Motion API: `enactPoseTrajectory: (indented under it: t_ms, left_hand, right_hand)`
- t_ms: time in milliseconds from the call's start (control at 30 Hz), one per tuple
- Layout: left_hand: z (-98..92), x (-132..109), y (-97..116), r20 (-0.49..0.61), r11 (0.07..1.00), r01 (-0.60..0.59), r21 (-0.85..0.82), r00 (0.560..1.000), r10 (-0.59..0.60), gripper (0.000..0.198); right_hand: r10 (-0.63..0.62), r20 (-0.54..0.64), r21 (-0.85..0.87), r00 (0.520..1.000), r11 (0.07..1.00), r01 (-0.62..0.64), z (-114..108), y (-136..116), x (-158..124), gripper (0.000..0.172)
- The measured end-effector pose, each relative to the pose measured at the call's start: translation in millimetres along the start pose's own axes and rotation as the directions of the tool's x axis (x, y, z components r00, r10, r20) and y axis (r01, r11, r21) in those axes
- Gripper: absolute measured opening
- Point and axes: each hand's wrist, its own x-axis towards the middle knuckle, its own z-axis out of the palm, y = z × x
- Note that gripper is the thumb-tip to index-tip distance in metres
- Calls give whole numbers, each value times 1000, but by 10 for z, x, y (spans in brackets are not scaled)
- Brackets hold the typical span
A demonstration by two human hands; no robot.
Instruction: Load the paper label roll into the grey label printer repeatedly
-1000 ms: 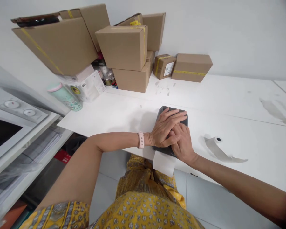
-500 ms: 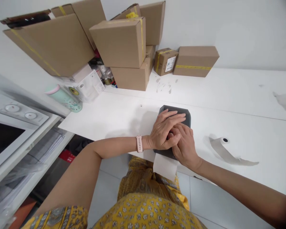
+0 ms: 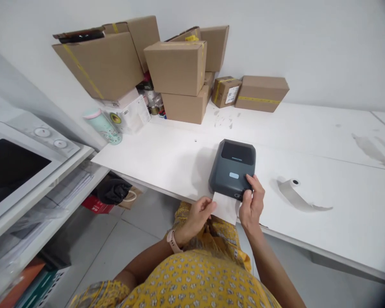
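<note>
Left-hand grip (image 3: 197, 216) first: thumb and fingers pinch the left edge of a white sheet of paper (image 3: 223, 207) just below the front of a dark printer (image 3: 232, 160). Right-hand grip (image 3: 253, 205) is at the printer's front right corner, with the forefinger on top near the right edge and the thumb by the front edge, a gap between the two tips; whether it grasps the corner or only rests there, I cannot tell.

The printer sits near the front edge of the white tabletop (image 3: 167, 156), with a pale rectangle on its top. The paper meets the printer's front and reaches out past the tabletop's edge, between the two hands. A pink wristband (image 3: 172, 241) circles the left wrist.

To the right of the printer, a small paper roll (image 3: 295, 182) lies with a loose strip trailing from it. Behind, against the wall, a small taped box (image 3: 227, 91) with a white label stands beside a longer box (image 3: 261, 94). Further left are stacked cardboard boxes (image 3: 176, 70), a white carton (image 3: 133, 115) and, just beside it, a mint tumbler (image 3: 104, 127).
</note>
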Motion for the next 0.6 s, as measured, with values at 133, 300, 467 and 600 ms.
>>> enactPoseTrajectory:
  t_ms: [133,300,467,600]
  left_hand:
    - [129,73,47,213,990,117,-77,972,-99,49]
    - [291,81,193,146,973,132,-190,984,-105,46]
    - [342,59,168,99,955,190,-227,980,-171,42]
    - [332,101,63,54,979,153,-133,988,-147,39]
  right_hand:
    - [-74,-8,-26,997,997,73,-4,64,39,38]
    - [-71,2,-16,997,997,72,-45,79,56,37]
    - [-98,11,-22,995,995,98,-58,81,80,35]
    - [-104,51,-153,993,982,111,-63,24,163,29]
